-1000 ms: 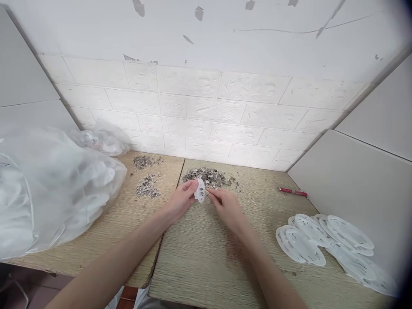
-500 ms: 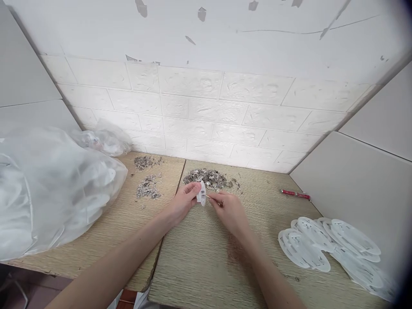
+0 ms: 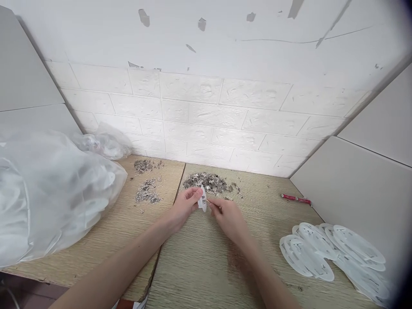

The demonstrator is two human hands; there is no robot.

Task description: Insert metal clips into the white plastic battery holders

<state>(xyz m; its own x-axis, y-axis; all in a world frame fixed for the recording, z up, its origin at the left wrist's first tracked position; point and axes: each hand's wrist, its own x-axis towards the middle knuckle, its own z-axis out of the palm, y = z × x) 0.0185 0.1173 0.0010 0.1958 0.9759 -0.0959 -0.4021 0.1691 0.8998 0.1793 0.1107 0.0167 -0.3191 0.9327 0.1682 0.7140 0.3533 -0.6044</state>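
Note:
Near the middle of the table, my left hand [image 3: 186, 204] grips a white oval plastic piece [image 3: 203, 200] by its left side. Small dark metal parts show on the piece's face. My right hand [image 3: 228, 213] is closed around a thin light-brown stick [image 3: 209, 200], whose tip meets or nearly meets the right side of the piece. Just behind both hands lies a pile of small silvery metal parts [image 3: 207, 182]. Much of the stick is hidden by my right fingers.
Two smaller heaps of metal bits [image 3: 147, 191] lie at the left. A large translucent bag [image 3: 67, 184] fills the far left, a smaller bag [image 3: 106, 143] behind it. White oval pieces [image 3: 309, 257] overlap at the right, below a red tool [image 3: 296, 198]. A brick-patterned wall [image 3: 189, 116] stands behind.
The whole view has shifted slightly, so the table and hands sit a little lower. Both hands keep their hold, and the white piece is turned slightly.

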